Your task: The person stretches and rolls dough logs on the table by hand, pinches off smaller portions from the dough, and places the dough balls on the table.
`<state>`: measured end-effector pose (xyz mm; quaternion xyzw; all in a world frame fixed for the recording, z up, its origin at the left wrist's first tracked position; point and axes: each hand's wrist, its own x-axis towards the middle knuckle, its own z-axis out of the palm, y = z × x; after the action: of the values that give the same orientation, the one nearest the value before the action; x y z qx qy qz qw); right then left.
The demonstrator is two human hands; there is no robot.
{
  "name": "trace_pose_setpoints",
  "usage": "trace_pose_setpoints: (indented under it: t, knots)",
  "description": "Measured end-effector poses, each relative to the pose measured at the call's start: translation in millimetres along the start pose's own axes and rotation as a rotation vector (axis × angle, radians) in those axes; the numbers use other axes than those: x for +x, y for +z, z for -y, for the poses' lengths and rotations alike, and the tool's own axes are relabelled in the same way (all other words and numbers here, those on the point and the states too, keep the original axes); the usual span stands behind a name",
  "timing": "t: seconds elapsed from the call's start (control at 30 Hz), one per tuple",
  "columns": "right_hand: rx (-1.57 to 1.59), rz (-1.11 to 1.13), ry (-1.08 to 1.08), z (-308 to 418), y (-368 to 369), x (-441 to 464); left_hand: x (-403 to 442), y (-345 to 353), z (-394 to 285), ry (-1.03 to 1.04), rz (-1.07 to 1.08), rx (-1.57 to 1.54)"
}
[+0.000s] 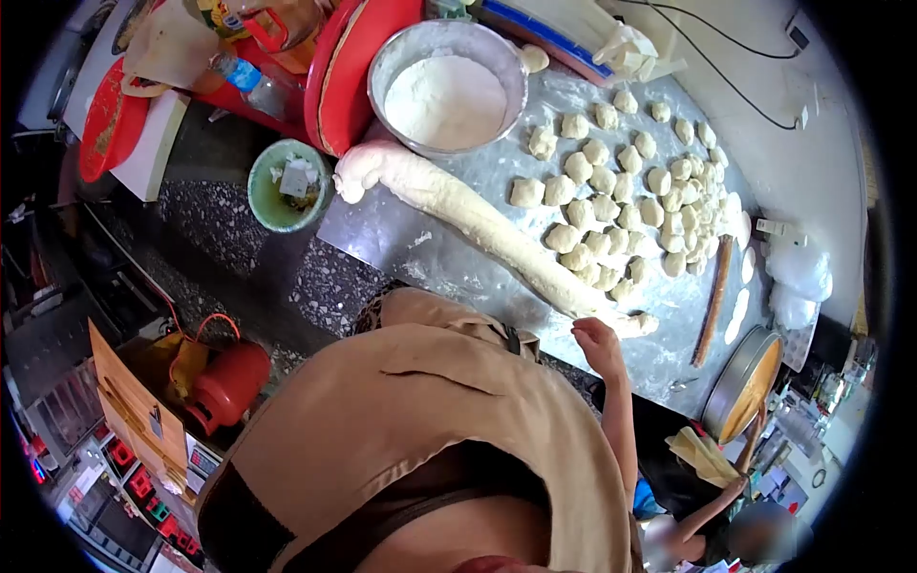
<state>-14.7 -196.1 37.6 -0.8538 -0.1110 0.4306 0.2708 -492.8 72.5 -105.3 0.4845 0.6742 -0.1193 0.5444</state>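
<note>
A long, thick rope of dough (478, 215) lies diagonally across the floured metal worktop (420, 239). Its near-right end stops just beyond my right hand (598, 346). That hand hovers at the worktop's front edge with loosely bent fingers, holding nothing that I can see. Whether the fingertips touch the dough, I cannot tell. My left hand is out of sight. Many small dough pieces (602, 207) are spread behind the rope, crowded together toward the right. A metal bowl of white flour (447, 91) stands by the rope's far-left end.
A brown rolling pin (713, 301) lies right of the dough pieces, near flat dough rounds (738, 310) and a round pan (743, 384). At left are a green bin (289, 186) and a red gas cylinder (229, 384). Another person's arm (712, 506) shows at lower right.
</note>
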Motion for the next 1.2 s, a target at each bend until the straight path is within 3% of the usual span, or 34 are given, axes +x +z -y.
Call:
trace_pose_setpoints:
  t: [0.23,0.37,0.5,0.57,0.6,0.63,0.67,0.73,0.8,0.93,0.97,1.0,1.03,1.07,1.1,1.13,1.17,1.2]
  knots:
    - [0.147,-0.019,-0.220,57.6,26.8,37.6,23.5,-10.0,-3.0,0.035,-0.045,0.068]
    - [-0.011,-0.034,-0.527,135.8,24.7,57.3,36.1,-16.2,-9.0,0.053,-0.058,0.124]
    - [-0.013,-0.245,-0.892,238.5,32.2,106.3,64.4,-29.0,-39.0,0.187,-0.093,0.342]
    - [-0.234,-0.314,-1.036,280.7,38.1,154.5,90.4,-31.8,-91.9,0.486,-0.152,0.649]
    - [-0.457,-0.335,-0.940,293.2,44.6,189.0,94.4,-29.6,-133.2,0.661,-0.189,0.752]
    - [-0.678,-0.351,-0.834,300.1,51.8,221.5,57.9,-20.6,-210.7,0.683,-0.119,0.783]
    - [-0.795,-0.319,-0.747,304.9,55.7,245.0,50.9,-7.5,-247.1,0.984,-0.131,0.525]
    - [-0.913,-0.285,-0.646,295.4,68.0,283.8,4.1,20.7,-335.2,1.126,-0.080,0.265]
    - [-1.332,-0.138,-1.008,270.3,81.1,311.2,2.2,44.2,-394.6,1.615,-0.286,0.307]
    - [-0.975,0.281,-0.598,281.2,112.4,304.9,7.5,70.3,-463.0,1.879,-0.343,0.469]
    - [-0.855,0.280,-0.613,266.0,126.4,322.0,11.8,74.5,-467.1,1.891,-0.354,0.486]
    - [-0.745,0.400,-0.481,280.1,120.0,312.2,14.4,77.9,-470.8,1.871,-0.298,0.450]
    - [-0.748,0.425,-0.634,271.0,139.6,345.1,25.0,81.4,-467.0,1.802,-0.253,0.398]
    - [-0.910,0.285,-0.853,289.4,126.5,314.4,28.1,81.9,-468.1,1.815,-0.259,0.363]
    - [-0.579,0.266,-0.611,303.6,104.7,290.6,23.8,81.2,-470.0,1.820,-0.265,0.373]
    - [-0.415,0.218,-0.774,301.0,79.6,274.3,25.4,81.9,-468.1,1.791,-0.241,0.328]
    - [-0.449,0.019,-0.892,299.0,44.8,244.0,26.2,81.7,-467.6,1.766,-0.232,0.340]
    - [-0.283,0.003,-0.884,288.4,11.6,218.4,25.4,80.8,-467.6,1.738,-0.229,0.358]
